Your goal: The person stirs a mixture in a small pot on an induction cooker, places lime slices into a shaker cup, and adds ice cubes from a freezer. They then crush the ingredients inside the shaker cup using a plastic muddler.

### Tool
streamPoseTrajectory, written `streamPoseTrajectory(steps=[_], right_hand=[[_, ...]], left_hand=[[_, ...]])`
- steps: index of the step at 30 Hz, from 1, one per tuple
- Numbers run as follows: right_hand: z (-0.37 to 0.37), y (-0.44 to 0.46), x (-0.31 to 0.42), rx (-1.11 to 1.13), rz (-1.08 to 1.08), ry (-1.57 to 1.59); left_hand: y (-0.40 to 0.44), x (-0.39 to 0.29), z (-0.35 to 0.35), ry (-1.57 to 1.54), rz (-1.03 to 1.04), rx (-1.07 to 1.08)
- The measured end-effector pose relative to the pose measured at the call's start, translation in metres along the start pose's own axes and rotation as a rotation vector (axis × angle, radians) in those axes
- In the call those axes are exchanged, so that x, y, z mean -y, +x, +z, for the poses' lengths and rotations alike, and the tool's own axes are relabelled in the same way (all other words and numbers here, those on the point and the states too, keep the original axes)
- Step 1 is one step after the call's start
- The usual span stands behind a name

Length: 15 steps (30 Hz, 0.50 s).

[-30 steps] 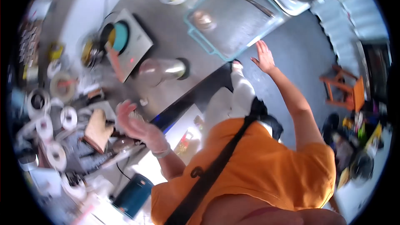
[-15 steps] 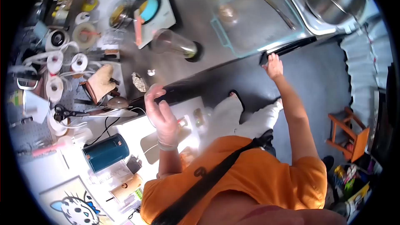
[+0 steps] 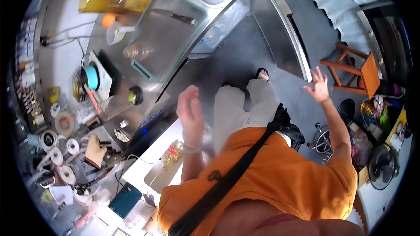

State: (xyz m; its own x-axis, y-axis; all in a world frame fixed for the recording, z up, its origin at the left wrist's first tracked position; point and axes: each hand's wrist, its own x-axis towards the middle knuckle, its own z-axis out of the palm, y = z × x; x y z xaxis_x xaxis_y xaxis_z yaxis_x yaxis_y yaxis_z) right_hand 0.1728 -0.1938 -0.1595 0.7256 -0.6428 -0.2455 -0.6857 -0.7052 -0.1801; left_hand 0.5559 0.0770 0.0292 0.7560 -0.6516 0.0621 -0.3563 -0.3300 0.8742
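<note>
A person in an orange T-shirt [image 3: 262, 166] with a black cross-body strap [image 3: 218, 192] and pale trousers [image 3: 229, 109] stands on a grey floor beside a swung-out silver metal door [image 3: 278, 35] with a thick pale edge. The bare right hand [image 3: 319, 86] reaches out at the door's near end, its fingers spread and nothing in its grasp; whether a fingertip touches the metal cannot be told. The left hand [image 3: 191, 111], in what looks like a thin translucent glove, is raised near the edge of a white tabletop [image 3: 175, 133], its fingers loosely bent, close to one another and empty. Just below it in view, gold-coloured trimmings with a red ribbon [image 3: 173, 153] lie on the white surface.

Behind the door's hinge side, crumpled clear plastic [image 3: 225, 24] shows within the opening beneath a grey metal tabletop [image 3: 116, 63]. On that tabletop, a rectangular tray with a pale teal rim [image 3: 168, 46] carries a dark-handled knife [image 3: 183, 19] and a clear, pinkish round vessel [image 3: 138, 51]. An orange ball-shaped item [image 3: 109, 20] sits near a small white cup [image 3: 115, 32]. To the right, a brown wooden stool [image 3: 372, 74] stands near the right hand, with a black fan [image 3: 383, 166] beyond.
</note>
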Motion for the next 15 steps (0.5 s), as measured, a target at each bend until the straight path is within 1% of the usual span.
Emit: streamPoseTrajectory(steps=[1,2,3,4,6,7,8,10,13,14,15], right_hand=[[-0.005,0.0,-0.019,-0.042,0.059,0.083],[-0.008,0.001,-0.035,-0.091,0.119,0.167],[-0.007,0.005,-0.049,-0.123,0.159,0.183],[-0.006,0.011,-0.056,-0.207,0.2,0.203],[-0.004,0.023,-0.069,-0.303,0.216,0.226],[0.005,0.031,-0.078,-0.383,0.193,0.261],[0.008,0.033,-0.085,-0.397,0.16,0.269],[0.006,0.034,-0.084,-0.496,0.166,0.118],[0.019,0.036,-0.085,-0.701,0.211,-0.066],[0.021,0.039,-0.089,-0.773,0.2,-0.071],[0.024,0.045,-0.09,-0.868,0.223,-0.123]], left_hand=[[0.003,0.003,0.014,-0.002,0.009,0.023],[0.005,0.009,0.028,-0.071,-0.032,0.086],[0.009,0.019,0.041,-0.138,-0.07,0.147],[0.015,0.032,0.055,-0.139,-0.051,0.165],[0.024,0.064,0.084,-0.067,-0.016,0.32],[0.03,0.079,0.1,-0.011,-0.001,0.339],[0.034,0.098,0.115,-0.01,0.003,0.338],[0.045,0.137,0.144,0.042,0.011,0.383],[0.072,0.185,0.18,0.119,-0.019,0.359],[0.085,0.207,0.192,0.123,-0.005,0.351],[0.102,0.232,0.203,0.244,0.027,0.3]])
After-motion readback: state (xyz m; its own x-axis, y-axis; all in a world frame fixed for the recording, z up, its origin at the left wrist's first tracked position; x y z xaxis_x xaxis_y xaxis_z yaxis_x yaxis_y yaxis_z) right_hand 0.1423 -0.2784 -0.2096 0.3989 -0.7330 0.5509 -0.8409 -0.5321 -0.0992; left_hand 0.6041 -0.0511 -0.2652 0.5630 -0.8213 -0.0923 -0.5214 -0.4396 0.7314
